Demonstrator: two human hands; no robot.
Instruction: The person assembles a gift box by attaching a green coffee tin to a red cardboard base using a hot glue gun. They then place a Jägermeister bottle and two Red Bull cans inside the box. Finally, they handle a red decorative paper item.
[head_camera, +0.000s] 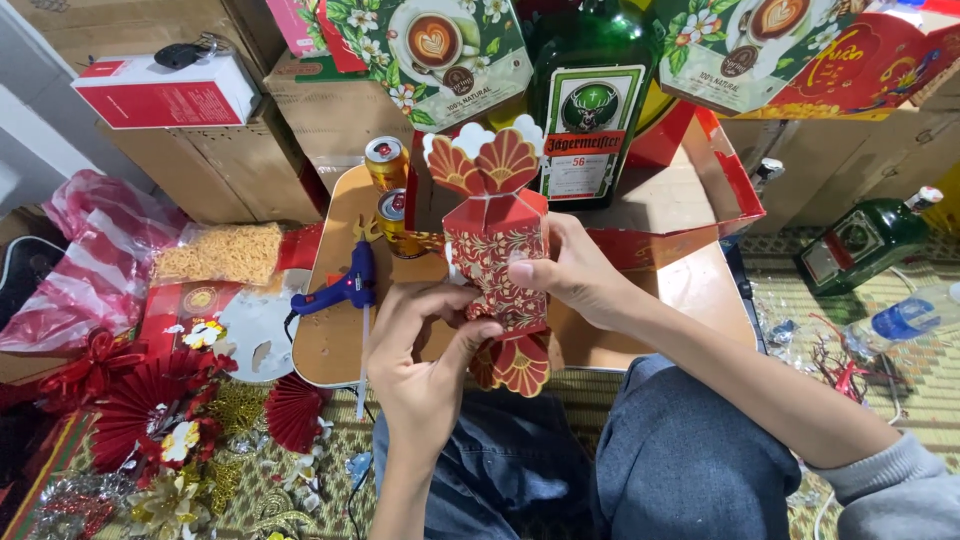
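Head view showed our left hand (425, 345) curled around the near left side of a red candy-shaped paper box (497, 250), fingers bent and the thumb pressed against its lower panel. Our right hand (565, 270) gripped the right side of the same box, thumb laid flat across the patterned front and the fingers wrapped behind. We held the box upright between both hands, above the near edge of a low wooden board (330, 340), with one scalloped fan end up by a green bottle (590, 110) and the other fan end down towards our lap.

We judged the box light and hollow, thin printed card that would dent under a hard squeeze. Its glossy faces looked a little slick. The fanned ends seemed the weakest part, so we thought the folded edges of the middle body the best place to take hold, with flat fingers rather than fingertips.

Just left of our hands lay a blue glue gun (345, 288) on the board, and farther off stood two gold drink cans (388, 190). At the far left sat a bag of shredded yellow filler (218, 252), and near left a heap of red paper fans (150, 400) and gold trimmings
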